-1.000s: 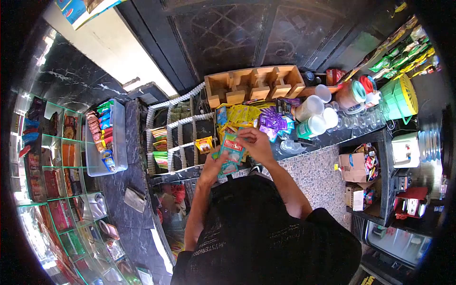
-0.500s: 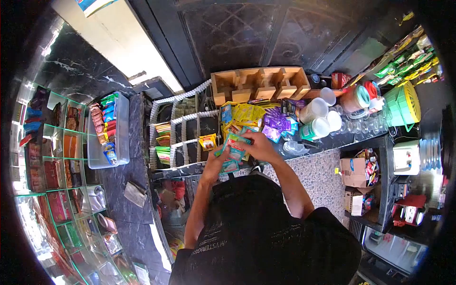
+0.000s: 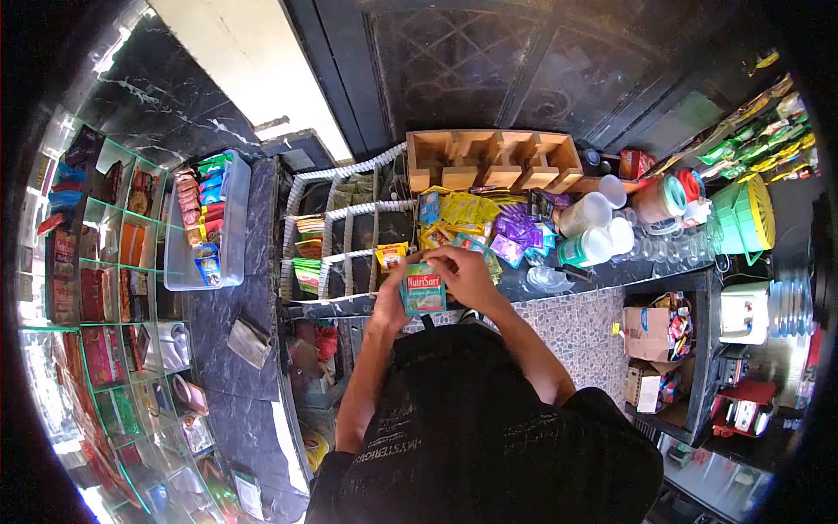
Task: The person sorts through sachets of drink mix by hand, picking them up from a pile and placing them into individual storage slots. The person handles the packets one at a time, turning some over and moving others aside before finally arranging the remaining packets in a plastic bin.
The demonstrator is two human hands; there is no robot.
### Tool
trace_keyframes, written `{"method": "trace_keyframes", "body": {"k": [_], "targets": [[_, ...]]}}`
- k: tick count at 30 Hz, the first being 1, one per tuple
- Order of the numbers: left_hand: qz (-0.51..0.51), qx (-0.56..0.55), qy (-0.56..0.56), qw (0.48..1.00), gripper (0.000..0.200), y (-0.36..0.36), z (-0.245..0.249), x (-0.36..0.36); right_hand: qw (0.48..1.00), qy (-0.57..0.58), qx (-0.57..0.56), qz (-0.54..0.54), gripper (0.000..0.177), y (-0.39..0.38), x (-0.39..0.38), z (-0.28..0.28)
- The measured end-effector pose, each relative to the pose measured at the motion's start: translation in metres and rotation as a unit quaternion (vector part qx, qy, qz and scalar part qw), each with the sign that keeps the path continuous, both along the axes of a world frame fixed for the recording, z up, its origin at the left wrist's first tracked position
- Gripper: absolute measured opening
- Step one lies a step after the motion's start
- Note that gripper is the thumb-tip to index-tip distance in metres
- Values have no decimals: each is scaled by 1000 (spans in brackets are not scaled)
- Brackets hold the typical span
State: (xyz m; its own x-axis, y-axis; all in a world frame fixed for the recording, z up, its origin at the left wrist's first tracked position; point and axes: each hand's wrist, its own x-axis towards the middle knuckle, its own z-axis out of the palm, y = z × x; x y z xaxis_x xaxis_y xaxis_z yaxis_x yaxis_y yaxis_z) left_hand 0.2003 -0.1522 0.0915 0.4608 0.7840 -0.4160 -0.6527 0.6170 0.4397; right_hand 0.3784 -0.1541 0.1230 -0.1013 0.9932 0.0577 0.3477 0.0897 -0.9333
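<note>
A green sachet (image 3: 425, 290) with a red and white label is held upright in front of my body. My left hand (image 3: 390, 297) grips its left side. The fingers of my right hand (image 3: 463, 278) are closed at its top right corner. Just beyond my hands lie yellow sachets (image 3: 463, 210) and purple sachets (image 3: 517, 229) in a loose pile. An orange-yellow packet (image 3: 391, 255) rests in a compartment of the white-edged divided tray (image 3: 349, 211), which holds more sachets at its left.
Behind the pile stands a wooden divided box (image 3: 493, 157). Jars (image 3: 587, 214) and a green basket (image 3: 738, 218) are on the right. At left are a clear plastic bin (image 3: 236, 218) with packets and glass shelves (image 3: 122, 229). Cardboard boxes (image 3: 648, 334) sit lower right.
The green sachet, tilted among other green packaging before, now stands squarely with its front showing. My hands have shifted slightly around it. The whole view has moved a little.
</note>
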Motion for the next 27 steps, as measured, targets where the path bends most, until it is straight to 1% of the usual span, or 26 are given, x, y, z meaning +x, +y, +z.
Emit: {"method": "trace_keyframes", "body": {"k": [1, 2, 3, 5, 6, 8, 9, 11, 12, 14, 15, 17, 21, 22, 23, 24, 25, 26, 27], "targets": [[-5, 37, 15, 999, 48, -1, 0, -1, 999, -31, 38, 2, 17, 1, -4, 1], [-8, 46, 34, 998, 46, -1, -2, -3, 999, -33, -17, 9, 18, 0, -4, 5], [-5, 46, 34, 998, 46, -1, -6, -5, 999, -33, -17, 12, 18, 1, -3, 7], [-20, 63, 29, 997, 43, 1, -8, -9, 976, -167, 130, 49, 41, 4, -1, 10], [-16, 63, 29, 997, 43, 1, -8, -11, 976, -167, 131, 53, 41, 4, -2, 12], [-32, 56, 36, 997, 41, 0, -1, -12, 962, -161, 162, 151, 75, 2, -3, 14], [-29, 56, 35, 997, 41, -1, -7, -13, 961, -161, 162, 154, 75, 1, -3, 14], [-17, 15, 54, 998, 39, -3, -18, -15, 948, -202, 79, 234, 98, 1, -4, 13], [-15, 16, 53, 998, 39, -5, -23, -15, 947, -203, 80, 236, 98, 1, -5, 11], [-38, 21, 99, 994, 39, -8, -24, -15, 943, -199, 84, 253, 101, 3, -10, 10], [-35, 21, 99, 994, 39, -9, -24, -17, 942, -199, 85, 255, 101, 3, -12, 10], [-82, 61, 99, 990, 37, -13, -25, -21, 929, -235, 99, 268, 100, 0, -19, 14], [-51, 73, 82, 993, 37, -15, -27, -28, 930, -230, 120, 260, 97, 1, -28, 12], [-47, 73, 82, 993, 37, -15, -25, -31, 933, -213, 113, 267, 89, 4, -28, 13], [-66, 79, 120, 987, 39, -16, -23, -36, 936, -195, 107, 274, 82, 6, -28, 13], [-85, 85, 158, 980, 41, -16, -21, -40, 934, -195, 108, 278, 82, 8, -26, 11], [-81, 84, 158, 980, 41, -18, -22, -43, 940, -155, 69, 296, 70, 10, -25, 10], [-93, 138, 170, 971, 46, -20, -24, -44, 942, -116, 29, 312, 59, 12, -24, 8], [-106, 192, 181, 959, 51, -22, -26, -46, 941, -116, 29, 316, 59, 14, -23, 7]]}}
